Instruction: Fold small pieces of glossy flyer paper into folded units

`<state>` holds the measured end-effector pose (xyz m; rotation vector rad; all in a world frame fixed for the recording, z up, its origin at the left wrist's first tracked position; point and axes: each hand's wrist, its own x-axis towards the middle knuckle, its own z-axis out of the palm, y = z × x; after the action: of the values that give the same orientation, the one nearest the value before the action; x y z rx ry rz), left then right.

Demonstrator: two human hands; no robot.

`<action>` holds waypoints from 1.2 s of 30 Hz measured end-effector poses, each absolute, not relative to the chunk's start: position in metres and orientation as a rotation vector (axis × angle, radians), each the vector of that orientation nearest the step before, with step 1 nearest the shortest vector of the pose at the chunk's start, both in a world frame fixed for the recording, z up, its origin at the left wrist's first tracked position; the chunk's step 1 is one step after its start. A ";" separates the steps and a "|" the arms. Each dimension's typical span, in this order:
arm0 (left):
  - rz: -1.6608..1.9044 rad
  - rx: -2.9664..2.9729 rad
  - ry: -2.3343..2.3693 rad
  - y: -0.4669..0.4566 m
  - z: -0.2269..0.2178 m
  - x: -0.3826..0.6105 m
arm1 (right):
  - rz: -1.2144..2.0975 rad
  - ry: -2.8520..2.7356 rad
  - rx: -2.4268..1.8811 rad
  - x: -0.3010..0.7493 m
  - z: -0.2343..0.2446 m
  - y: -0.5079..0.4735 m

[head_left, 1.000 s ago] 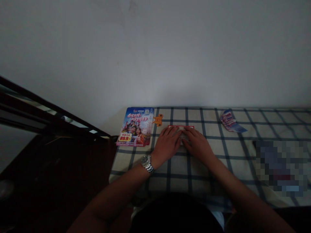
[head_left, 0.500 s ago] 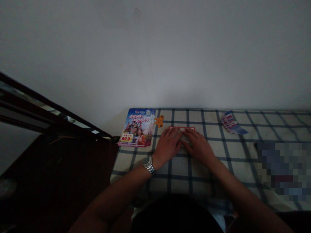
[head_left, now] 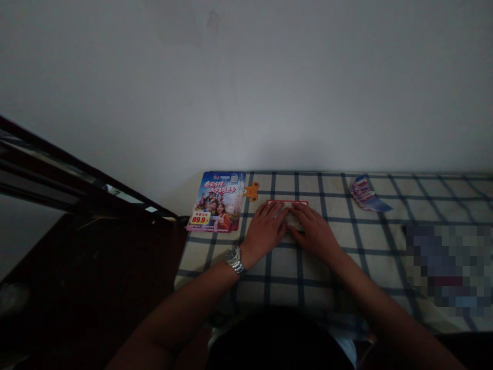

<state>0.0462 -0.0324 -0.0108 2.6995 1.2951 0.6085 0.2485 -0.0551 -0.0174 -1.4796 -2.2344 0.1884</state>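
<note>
Head view: L hand (head_left: 265,229) & R hand (head_left: 315,232) lie flat, fingers out, gripping nothing, pressing a red-edged paper (head_left: 291,220) onto the checked cloth (head_left: 285,270) near the flyer stack (head_left: 216,201); looks part-folded, creasing prob. unfinished.

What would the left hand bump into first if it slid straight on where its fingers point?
The left hand rests on the red-edged paper; beyond that only checked cloth shows, then probably the wall.
</note>
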 end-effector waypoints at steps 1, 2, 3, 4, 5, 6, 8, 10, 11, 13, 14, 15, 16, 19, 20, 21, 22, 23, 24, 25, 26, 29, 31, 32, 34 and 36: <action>0.609 2.702 1.297 -0.033 -0.011 0.046 | 0.185 -2.236 -1.480 0.248 -0.018 -0.055; 0.607 2.704 1.299 -0.033 -0.011 0.046 | 0.183 -2.239 -1.481 0.248 -0.018 -0.055; 0.604 2.705 1.301 -0.033 -0.011 0.046 | 0.181 -2.243 -1.483 0.247 -0.018 -0.055; 0.600 2.705 1.303 -0.033 -0.011 0.046 | 0.177 -2.247 -1.486 0.247 -0.018 -0.056; 0.594 2.704 1.306 -0.033 -0.011 0.046 | 0.170 -2.248 -1.490 0.246 -0.018 -0.056; 0.586 2.703 1.307 -0.033 -0.010 0.046 | 0.162 -2.247 -1.497 0.246 -0.017 -0.056; 0.571 2.701 1.302 -0.034 -0.008 0.046 | 0.148 -2.246 -1.509 0.245 -0.017 -0.057; 0.552 2.704 1.284 -0.034 -0.006 0.044 | 0.142 -2.247 -1.513 0.245 -0.017 -0.057; 0.541 2.708 1.270 -0.034 -0.005 0.042 | 0.143 -2.249 -1.511 0.245 -0.018 -0.057; 0.514 2.718 1.239 -0.034 -0.004 0.039 | 0.142 -2.250 -1.509 0.245 -0.019 -0.057; 0.498 2.723 1.225 -0.034 -0.004 0.037 | 0.141 -2.251 -1.510 0.245 -0.020 -0.058; 0.484 2.728 1.214 -0.034 -0.004 0.035 | 0.140 -2.252 -1.512 0.246 -0.020 -0.058; 0.473 2.732 1.207 -0.033 -0.004 0.034 | 0.139 -2.252 -1.514 0.246 -0.021 -0.058; 0.457 2.735 1.196 -0.033 -0.006 0.032 | 0.140 -2.254 -1.515 0.246 -0.021 -0.058; 0.459 2.733 1.196 -0.032 -0.006 0.032 | 0.142 -2.254 -1.512 0.246 -0.021 -0.058; 0.463 2.731 1.195 -0.032 -0.006 0.032 | 0.144 -2.253 -1.509 0.246 -0.021 -0.058; 0.469 2.729 1.192 -0.032 -0.006 0.032 | 0.149 -2.255 -1.505 0.246 -0.021 -0.058; 0.477 2.726 1.189 -0.032 -0.007 0.032 | 0.154 -2.256 -1.499 0.246 -0.021 -0.058; 0.487 2.724 1.185 -0.031 -0.007 0.032 | 0.161 -2.257 -1.493 0.247 -0.021 -0.058; 0.495 2.721 1.179 -0.031 -0.007 0.032 | 0.167 -2.258 -1.486 0.248 -0.021 -0.058; 0.501 2.718 1.173 -0.031 -0.007 0.032 | 0.172 -2.260 -1.478 0.249 -0.021 -0.058; 0.511 2.707 1.168 -0.031 -0.008 0.032 | 0.182 -2.293 -1.439 0.254 -0.023 -0.057; 0.510 2.701 1.173 -0.031 -0.008 0.032 | 0.180 -2.312 -1.424 0.257 -0.025 -0.057; 0.508 2.698 1.176 -0.031 -0.008 0.032 | 0.177 -2.316 -1.420 0.257 -0.025 -0.057; 0.500 2.697 1.175 -0.031 -0.008 0.031 | 0.167 -2.315 -1.419 0.258 -0.026 -0.056; 0.490 2.702 1.163 -0.030 -0.008 0.030 | 0.161 -2.317 -1.417 0.258 -0.026 -0.056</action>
<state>0.0296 -0.0300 -0.0078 2.7017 1.1630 0.4896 0.2578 -0.0560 -0.0265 -1.4173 -2.3171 0.1606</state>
